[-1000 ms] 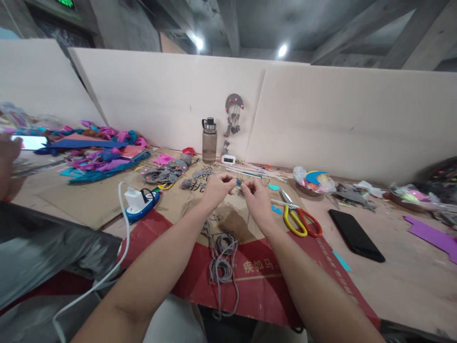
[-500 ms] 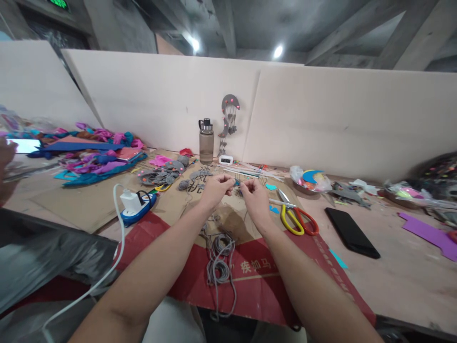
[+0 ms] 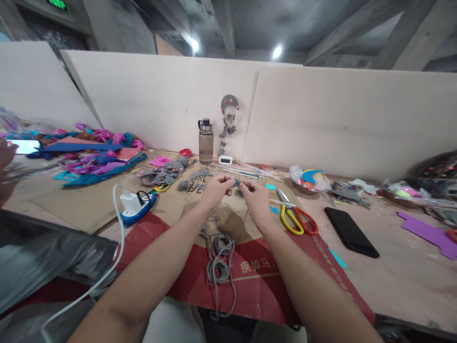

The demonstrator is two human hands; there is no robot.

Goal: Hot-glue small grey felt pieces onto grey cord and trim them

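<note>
My left hand [image 3: 217, 189] and my right hand [image 3: 255, 195] meet above the brown paper, fingertips pinched together. Between them is a small blue piece [image 3: 236, 182]; its exact kind is too small to make out, and fingers cover part of it. Below my wrists lies a loose coil of grey cord [image 3: 219, 262] on the red part of the paper sheet [image 3: 257, 286]. Scissors [image 3: 294, 216] with one yellow and one red handle rest just right of my right hand. Small blue scraps [image 3: 274, 209] lie close by the blades.
A water bottle [image 3: 206, 143] and a small white digital clock [image 3: 225, 160] stand at the back. Grey felt pieces [image 3: 160, 174] and a blue power strip [image 3: 139, 212] are at left. A black phone [image 3: 352, 232] and a bowl [image 3: 310, 188] lie right. Another person's hand [image 3: 5, 157] shows far left.
Almost nothing differs. Both hands keep their pinch around the small blue piece, with only a slight shift of the fingers and of the view.
</note>
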